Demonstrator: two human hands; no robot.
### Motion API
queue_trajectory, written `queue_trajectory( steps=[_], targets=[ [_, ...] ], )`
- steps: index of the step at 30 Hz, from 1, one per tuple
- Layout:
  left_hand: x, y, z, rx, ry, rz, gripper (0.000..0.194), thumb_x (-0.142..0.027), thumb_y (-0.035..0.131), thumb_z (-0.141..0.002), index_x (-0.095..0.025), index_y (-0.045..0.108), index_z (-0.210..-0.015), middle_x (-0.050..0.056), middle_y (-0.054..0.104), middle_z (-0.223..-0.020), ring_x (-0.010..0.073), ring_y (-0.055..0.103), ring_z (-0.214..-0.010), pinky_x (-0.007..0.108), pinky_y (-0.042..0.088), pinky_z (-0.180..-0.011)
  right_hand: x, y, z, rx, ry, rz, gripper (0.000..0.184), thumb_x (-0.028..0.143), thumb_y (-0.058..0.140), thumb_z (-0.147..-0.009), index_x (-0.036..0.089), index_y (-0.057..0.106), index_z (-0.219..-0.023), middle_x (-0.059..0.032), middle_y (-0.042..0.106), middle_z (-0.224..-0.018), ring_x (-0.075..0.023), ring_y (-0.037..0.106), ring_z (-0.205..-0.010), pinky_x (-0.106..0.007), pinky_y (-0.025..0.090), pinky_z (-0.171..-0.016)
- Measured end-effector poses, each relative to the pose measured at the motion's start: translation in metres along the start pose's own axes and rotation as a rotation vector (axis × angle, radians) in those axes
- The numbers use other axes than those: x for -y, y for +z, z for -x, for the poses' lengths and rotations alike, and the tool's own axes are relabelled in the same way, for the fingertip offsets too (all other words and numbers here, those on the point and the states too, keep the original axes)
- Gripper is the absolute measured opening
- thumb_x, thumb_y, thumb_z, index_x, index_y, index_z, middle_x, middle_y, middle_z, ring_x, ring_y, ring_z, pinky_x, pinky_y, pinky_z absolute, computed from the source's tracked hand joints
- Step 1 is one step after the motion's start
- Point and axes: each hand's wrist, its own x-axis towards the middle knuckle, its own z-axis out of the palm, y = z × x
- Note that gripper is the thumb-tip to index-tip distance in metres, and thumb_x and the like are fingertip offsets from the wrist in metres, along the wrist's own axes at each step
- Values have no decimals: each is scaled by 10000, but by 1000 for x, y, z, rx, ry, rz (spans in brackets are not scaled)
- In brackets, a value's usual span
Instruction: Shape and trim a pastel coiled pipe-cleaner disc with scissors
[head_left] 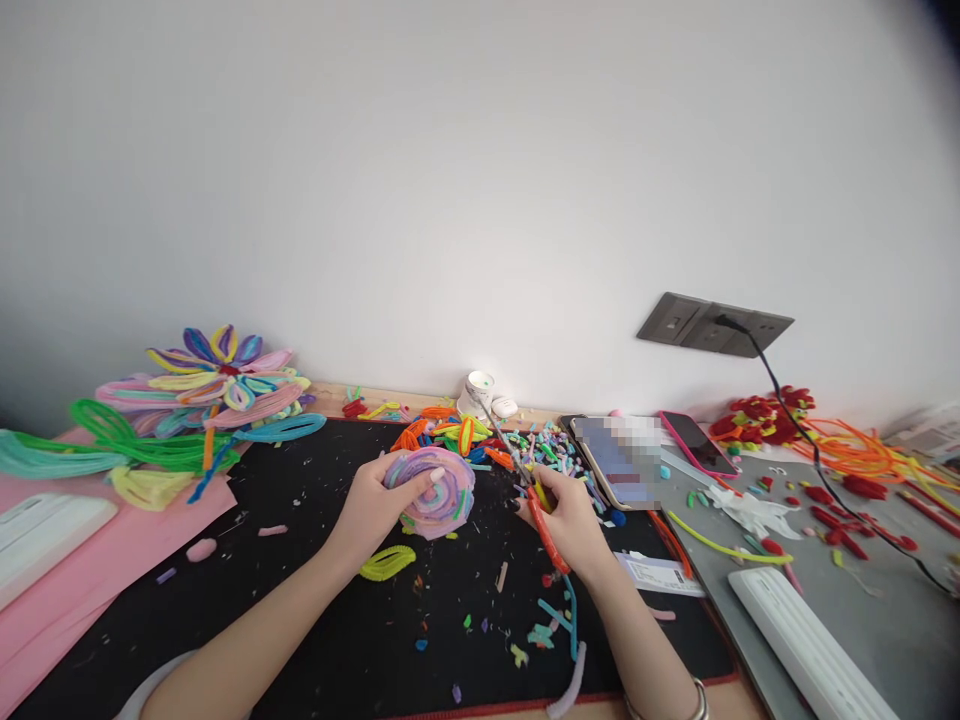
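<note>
Landmark: cup [480,385]. The disc [442,515] is on your side of the cup and slightly to its left, over the black mat [300,600]. Your left hand [373,505] is the nearer one: it pinches the disc by its left edge, thumb flat on the face, fingers mostly hidden behind. Your right hand [571,515] is apart from the disc, on your side of the cup and to its right, closed around the orange-red handles of the scissors [547,535].

Key relation: the disc lies to the left of your right hand. The scissors' long axis slants away from you and leftward, so the blades head for the cup and run past the disc's right side instead of pointing into it. No contact seen between blades and disc. Cannot tell whether the blades are parted.

Disc: roughly round, so no clear long axis; broad face turned up to you. Fuzzy strands coil in a spiral, pink and lilac mostly, with blue, peach and green streaks; rim slightly uneven. Whether it touches the mat, cannot tell.

Nearby: cut pieces [551,447] heap to the right of the cup; a yellow-green loop [388,563] lies left of the cup and nearer you, just beside the disc; a phone [626,470] is farther right of the cup.
</note>
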Motion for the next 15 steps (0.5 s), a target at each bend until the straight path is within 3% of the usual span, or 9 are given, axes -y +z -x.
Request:
queue_trajectory(
  steps=[4, 8, 11, 15],
  targets=[
    [0, 3, 1, 71, 7, -48, 289, -425, 718, -694, -152, 685, -783, 34, 694, -739, 200, 621, -711, 282, 515, -646, 3, 13, 3, 47, 95, -364, 332, 332, 697, -666, 210, 389, -653, 62, 393, -612, -89, 333, -528, -220, 268, -482],
    [0, 8, 5, 225, 32, -125, 270, -405, 715, -696, -157, 689, -801, 23, 687, -748, 190, 611, -700, 278, 501, -651, 14, 30, 9, 150, 136, -645, 378, 330, 761, -625, 223, 410, -719, 21, 576, -765, -86, 427, -507, -217, 350, -451],
    [1, 10, 8, 318, 51, -184, 274, -406, 710, -697, -156, 699, -809, 17, 683, -727, 188, 601, -694, 268, 486, -634, 19, 37, 11, 163, 164, -700, 396, 339, 772, -639, 226, 398, -705, 41, 566, -729, -62, 389, -442, -203, 333, -405],
    [3, 10, 9, 386, 82, -243, 274, -406, 701, -697, -160, 712, -817, 10, 678, -725, 184, 593, -692, 255, 472, -607, 18, 38, 12, 196, 186, -720, 388, 349, 771, -661, 229, 405, -703, 99, 430, -545, -55, 351, -360, -188, 294, -352]
  ],
)
